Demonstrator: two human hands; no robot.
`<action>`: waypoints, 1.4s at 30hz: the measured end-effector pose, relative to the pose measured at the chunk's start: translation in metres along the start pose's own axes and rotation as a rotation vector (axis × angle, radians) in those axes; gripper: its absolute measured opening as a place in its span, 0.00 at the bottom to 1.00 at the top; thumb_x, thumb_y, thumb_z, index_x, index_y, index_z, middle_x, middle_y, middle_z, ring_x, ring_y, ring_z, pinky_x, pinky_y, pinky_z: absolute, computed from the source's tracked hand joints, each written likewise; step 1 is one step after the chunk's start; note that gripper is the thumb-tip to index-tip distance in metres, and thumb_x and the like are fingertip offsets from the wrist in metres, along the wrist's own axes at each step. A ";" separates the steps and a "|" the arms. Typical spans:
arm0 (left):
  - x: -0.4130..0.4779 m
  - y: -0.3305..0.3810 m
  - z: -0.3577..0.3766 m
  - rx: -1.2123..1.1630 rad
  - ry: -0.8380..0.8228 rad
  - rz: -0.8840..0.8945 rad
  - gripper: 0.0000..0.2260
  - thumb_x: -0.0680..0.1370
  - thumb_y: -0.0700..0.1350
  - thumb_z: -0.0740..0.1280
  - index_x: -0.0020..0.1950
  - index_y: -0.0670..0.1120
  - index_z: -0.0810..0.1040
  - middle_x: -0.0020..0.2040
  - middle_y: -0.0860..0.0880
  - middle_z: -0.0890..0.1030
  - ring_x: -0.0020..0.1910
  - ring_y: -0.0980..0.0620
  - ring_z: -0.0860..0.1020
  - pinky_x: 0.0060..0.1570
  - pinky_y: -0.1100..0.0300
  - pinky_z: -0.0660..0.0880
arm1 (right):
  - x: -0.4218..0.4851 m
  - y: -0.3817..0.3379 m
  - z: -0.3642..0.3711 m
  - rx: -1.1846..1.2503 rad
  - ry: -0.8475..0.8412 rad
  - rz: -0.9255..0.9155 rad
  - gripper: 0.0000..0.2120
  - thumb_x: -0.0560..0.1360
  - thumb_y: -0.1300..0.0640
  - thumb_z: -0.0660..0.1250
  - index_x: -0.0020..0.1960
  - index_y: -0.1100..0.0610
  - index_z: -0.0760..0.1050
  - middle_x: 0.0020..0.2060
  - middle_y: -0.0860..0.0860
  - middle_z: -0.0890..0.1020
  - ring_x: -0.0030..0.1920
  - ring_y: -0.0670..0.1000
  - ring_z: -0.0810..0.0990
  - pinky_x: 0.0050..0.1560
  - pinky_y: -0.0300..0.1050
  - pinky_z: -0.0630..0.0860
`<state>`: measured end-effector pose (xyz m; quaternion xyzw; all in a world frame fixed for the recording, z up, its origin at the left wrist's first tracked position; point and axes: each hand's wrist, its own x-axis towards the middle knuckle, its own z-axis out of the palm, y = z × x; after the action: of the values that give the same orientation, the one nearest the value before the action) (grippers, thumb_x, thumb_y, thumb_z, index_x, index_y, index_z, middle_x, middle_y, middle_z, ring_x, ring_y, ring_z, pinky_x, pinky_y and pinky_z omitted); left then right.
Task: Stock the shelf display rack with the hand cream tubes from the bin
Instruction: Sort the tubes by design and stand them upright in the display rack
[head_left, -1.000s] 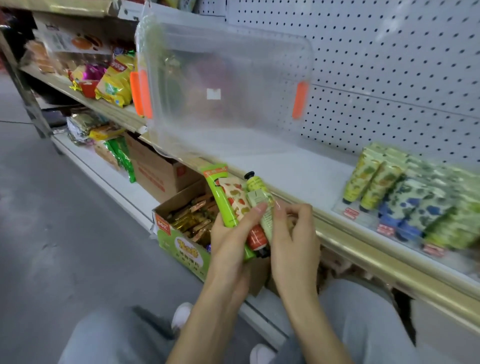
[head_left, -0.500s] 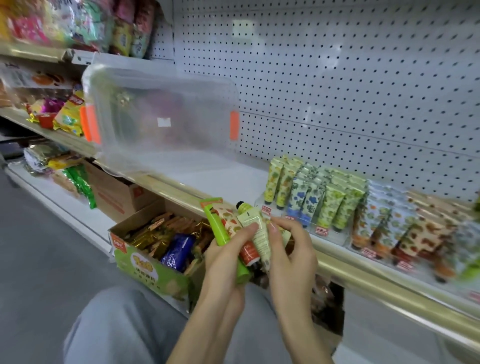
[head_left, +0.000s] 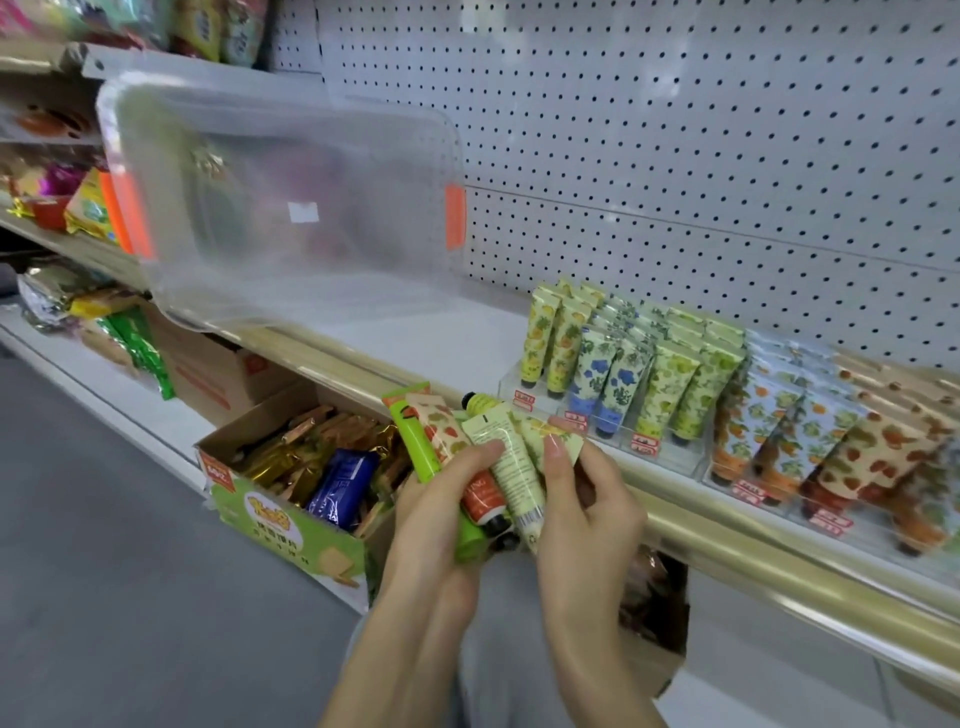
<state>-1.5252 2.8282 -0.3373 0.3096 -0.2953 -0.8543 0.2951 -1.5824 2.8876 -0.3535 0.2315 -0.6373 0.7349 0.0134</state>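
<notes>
Gripping a fan of hand cream tubes (head_left: 480, 462) in our left hand (head_left: 431, 525), right hand (head_left: 587, 499) fingers (head_left: 554, 446) pinching one; rack (head_left: 675, 453) mostly stocked (bin (head_left: 280, 208) looks emptied), these remain.

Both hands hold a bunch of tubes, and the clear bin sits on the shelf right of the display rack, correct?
No: the head view shows the clear bin on the shelf left of the display rack, not right. The left hand and right hand do hold the tubes.
</notes>
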 end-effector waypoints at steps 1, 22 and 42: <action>0.002 0.004 -0.003 -0.015 0.000 -0.005 0.15 0.65 0.41 0.74 0.51 0.42 0.82 0.44 0.41 0.85 0.35 0.44 0.84 0.30 0.55 0.79 | 0.000 0.000 0.004 -0.004 -0.017 0.003 0.08 0.77 0.56 0.65 0.42 0.57 0.78 0.37 0.51 0.79 0.34 0.40 0.73 0.34 0.28 0.68; 0.060 0.070 -0.015 -0.015 -0.007 -0.011 0.03 0.72 0.38 0.69 0.42 0.43 0.76 0.34 0.44 0.79 0.29 0.49 0.78 0.31 0.59 0.79 | 0.175 -0.069 0.042 -0.701 -0.419 -0.126 0.03 0.73 0.63 0.71 0.41 0.62 0.80 0.30 0.54 0.83 0.29 0.48 0.83 0.37 0.40 0.82; 0.062 0.066 -0.019 0.010 0.039 -0.010 0.05 0.70 0.36 0.71 0.43 0.42 0.78 0.29 0.46 0.83 0.26 0.50 0.81 0.36 0.56 0.80 | 0.180 -0.056 0.055 -1.043 -0.506 -0.224 0.04 0.71 0.61 0.72 0.38 0.59 0.81 0.29 0.49 0.79 0.27 0.45 0.78 0.24 0.34 0.71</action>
<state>-1.5298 2.7360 -0.3262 0.3291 -0.2924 -0.8481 0.2947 -1.7072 2.7963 -0.2328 0.4283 -0.8696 0.2403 0.0504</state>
